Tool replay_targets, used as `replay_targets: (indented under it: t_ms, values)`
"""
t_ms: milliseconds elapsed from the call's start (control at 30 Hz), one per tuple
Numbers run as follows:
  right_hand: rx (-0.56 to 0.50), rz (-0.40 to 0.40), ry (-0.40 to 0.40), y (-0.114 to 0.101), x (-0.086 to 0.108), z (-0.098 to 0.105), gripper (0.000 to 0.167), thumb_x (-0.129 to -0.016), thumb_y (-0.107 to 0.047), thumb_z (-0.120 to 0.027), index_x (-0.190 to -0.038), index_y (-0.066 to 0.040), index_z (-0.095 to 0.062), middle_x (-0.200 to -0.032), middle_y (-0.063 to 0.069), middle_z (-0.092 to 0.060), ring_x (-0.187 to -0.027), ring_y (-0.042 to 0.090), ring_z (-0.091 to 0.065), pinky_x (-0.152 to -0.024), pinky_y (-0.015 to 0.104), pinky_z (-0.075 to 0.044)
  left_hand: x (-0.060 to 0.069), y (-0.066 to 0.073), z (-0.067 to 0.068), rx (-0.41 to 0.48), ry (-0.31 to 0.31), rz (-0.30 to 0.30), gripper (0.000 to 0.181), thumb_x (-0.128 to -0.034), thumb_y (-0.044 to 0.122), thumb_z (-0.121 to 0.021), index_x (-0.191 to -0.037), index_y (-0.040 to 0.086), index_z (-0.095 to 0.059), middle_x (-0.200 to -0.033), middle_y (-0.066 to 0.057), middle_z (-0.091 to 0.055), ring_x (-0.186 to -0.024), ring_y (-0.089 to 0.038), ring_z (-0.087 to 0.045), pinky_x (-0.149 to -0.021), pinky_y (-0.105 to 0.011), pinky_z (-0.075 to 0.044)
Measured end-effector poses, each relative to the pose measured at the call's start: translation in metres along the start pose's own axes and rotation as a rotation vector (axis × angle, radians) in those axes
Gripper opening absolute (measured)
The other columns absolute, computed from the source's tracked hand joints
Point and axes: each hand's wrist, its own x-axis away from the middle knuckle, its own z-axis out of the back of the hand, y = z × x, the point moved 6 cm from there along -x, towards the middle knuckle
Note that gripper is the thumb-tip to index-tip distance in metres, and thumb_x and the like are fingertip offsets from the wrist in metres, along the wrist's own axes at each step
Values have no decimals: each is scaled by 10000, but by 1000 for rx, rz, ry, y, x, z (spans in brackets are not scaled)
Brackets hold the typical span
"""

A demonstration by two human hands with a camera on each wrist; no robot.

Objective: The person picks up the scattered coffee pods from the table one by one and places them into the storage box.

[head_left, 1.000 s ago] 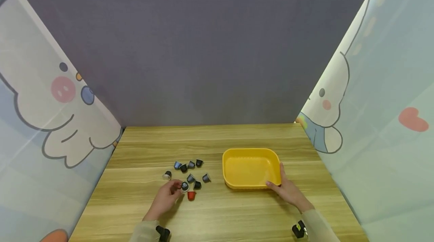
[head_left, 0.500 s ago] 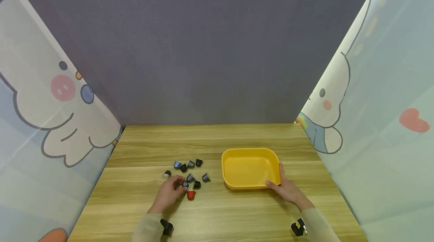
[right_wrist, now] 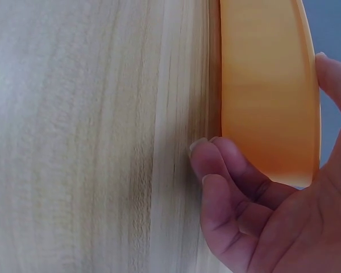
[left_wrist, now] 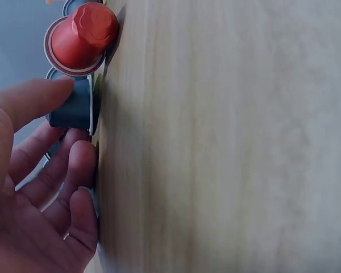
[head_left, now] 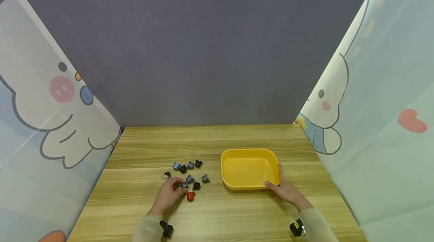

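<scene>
My left hand (head_left: 168, 194) pinches a dark coffee capsule (left_wrist: 74, 108) between thumb and fingers, its rim facing down close to the tabletop. Right beside it a red capsule (head_left: 190, 196) stands on the table. Around the hand lie several more capsules, among them a black one (head_left: 196, 185), a grey one (head_left: 205, 178) and a blue one (head_left: 176, 165). At the right, my right hand (head_left: 287, 190) holds the near right corner of a yellow tray (head_left: 225, 181); the thumb is at its rim and other fingers curl by its side wall (right_wrist: 267, 85).
The wooden table (head_left: 217, 219) carries all of this. A grey panel (head_left: 210, 65) stands behind it, and printed curtains (head_left: 383, 140) flank both sides. A black and white capsule (head_left: 166, 175) lies left of the others.
My left hand has shifted slightly right and its fingers have come round the dark capsule, which tilts a little. The right hand stays at the tray's corner.
</scene>
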Motion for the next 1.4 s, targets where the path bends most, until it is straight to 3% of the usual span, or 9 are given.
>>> replay_targets:
  t_ms: [300,667,1200,1400]
  values:
    - [-43,14,-10,-1,0,-1,1090,-956,-476,-630,-1562,-86,188,-726,77,-519,-611,199,-495,-573,328,-457,3,-2,1,63,8,30,273,-809,104,-829,-1044,62,-696,-790,15,-596,-644,-146,-505,-543,-264,-427]
    - [-41,-8,-13,0,-1,-2,1093,-948,-505,-628,-1569,-106,178,-720,72,-522,-605,192,-495,-573,320,-450,-1,1,5,94,20,44,287,-828,136,-817,-1080,60,-704,-842,-6,-618,-694,-146,-529,-548,-267,-441]
    - [-52,7,-30,-4,-4,-1,1090,-956,-504,-619,-1563,-122,202,-714,68,-512,-611,188,-482,-575,312,-442,-8,16,21,141,98,-14,253,-829,87,-810,-1063,81,-716,-920,-20,-638,-788,-157,-582,-597,-261,-473]
    - [-45,10,-28,-5,-4,0,1090,-953,-498,-624,-1566,-105,187,-711,71,-513,-606,191,-485,-578,324,-437,-10,24,27,154,147,-73,245,-819,56,-807,-1049,63,-723,-913,-17,-651,-813,-178,-594,-632,-265,-485]
